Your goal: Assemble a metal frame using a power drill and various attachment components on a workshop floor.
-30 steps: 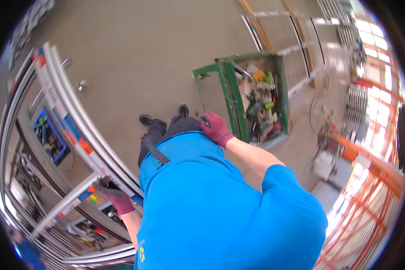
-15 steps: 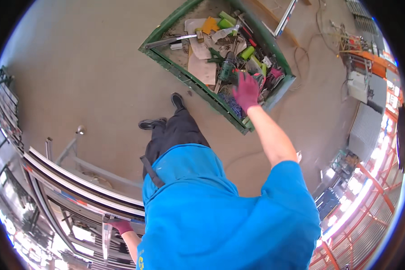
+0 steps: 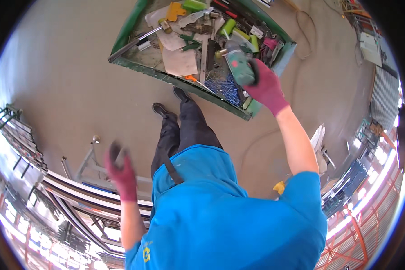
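Observation:
My right hand [image 3: 266, 85], in a maroon glove with dark fingertips, is closed around a green drill [image 3: 241, 68] held over the right part of a green tray [image 3: 166, 77]. The drill is smeared by motion. Blue screws [image 3: 229, 91] lie in the tray's near corner below it. To the left, my left hand [image 3: 123, 173] is raised in a matching glove, blurred, with a gap between thumb and fingers and nothing visible in it. Nearest to that hand are long metal profiles [image 3: 83, 191].
The tray also holds a hammer [image 3: 165, 26], a yellow bracket [image 3: 175, 11], papers [image 3: 181, 62], an orange-handled screwdriver [image 3: 191, 78] and green pieces [image 3: 228, 27]. A metal stand [image 3: 89, 157] is by the profiles. A cable [image 3: 307, 27] lies on the floor at right.
The drill has been lifted off the tray's contents and drawn toward me by my right hand. My left hand has left the profile rack and come up and forward. My view has shifted.

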### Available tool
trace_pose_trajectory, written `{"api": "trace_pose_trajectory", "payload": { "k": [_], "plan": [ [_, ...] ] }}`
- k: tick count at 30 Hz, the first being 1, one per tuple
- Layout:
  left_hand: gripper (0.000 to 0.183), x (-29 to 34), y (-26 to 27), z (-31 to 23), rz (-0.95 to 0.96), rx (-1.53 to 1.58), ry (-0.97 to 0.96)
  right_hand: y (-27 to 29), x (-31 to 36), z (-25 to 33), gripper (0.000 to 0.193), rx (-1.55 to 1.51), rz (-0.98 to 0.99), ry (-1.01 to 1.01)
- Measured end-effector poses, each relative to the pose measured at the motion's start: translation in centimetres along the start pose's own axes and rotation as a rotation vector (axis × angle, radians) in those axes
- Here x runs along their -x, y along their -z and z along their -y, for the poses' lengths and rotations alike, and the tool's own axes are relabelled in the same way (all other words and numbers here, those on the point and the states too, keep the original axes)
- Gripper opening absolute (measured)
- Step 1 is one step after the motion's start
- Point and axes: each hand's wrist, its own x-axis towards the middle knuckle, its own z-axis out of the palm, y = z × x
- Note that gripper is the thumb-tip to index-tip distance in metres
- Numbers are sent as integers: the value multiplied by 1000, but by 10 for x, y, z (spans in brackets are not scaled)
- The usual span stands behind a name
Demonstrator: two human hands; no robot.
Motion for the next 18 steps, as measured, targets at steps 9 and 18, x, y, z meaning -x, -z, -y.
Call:
{"api": "trace_pose_trajectory", "payload": {
  "k": [9,18],
  "plan": [
    [43,-125,-330,-81,917,-799,-884,-33,193,-106,43,-345,-105,-54],
    [39,-104,-436,-33,817,-1158,-808,-79,264,-59,41,-882,-153,-528]
  ]
}}
